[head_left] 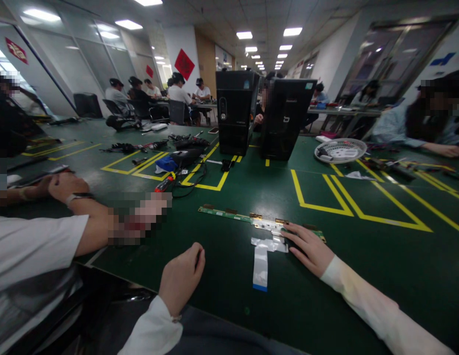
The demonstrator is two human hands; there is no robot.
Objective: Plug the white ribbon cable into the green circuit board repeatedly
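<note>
A long, narrow green circuit board strip (229, 213) lies on the green table in front of me, a silvery section and gold-coloured pieces along its middle. From it a white flat ribbon cable (261, 266) with a blue end bends toward me. My right hand (308, 246) rests over the strip's right part, fingers stretched out and touching it near the cable's upper end. Closer to the table edge, my left hand (180, 278) is closed, thumb against the curled fingers, apart from the board. Whatever it may hold is hidden.
Two black computer towers (234, 113) stand behind the board. A white round basket (340, 150) is at the right. An orange-and-black screwdriver (164, 184), cables and a blue cloth-like item (166, 163) lie left of centre. A co-worker's arm (92, 224) reaches in at left. Yellow tape marks the table.
</note>
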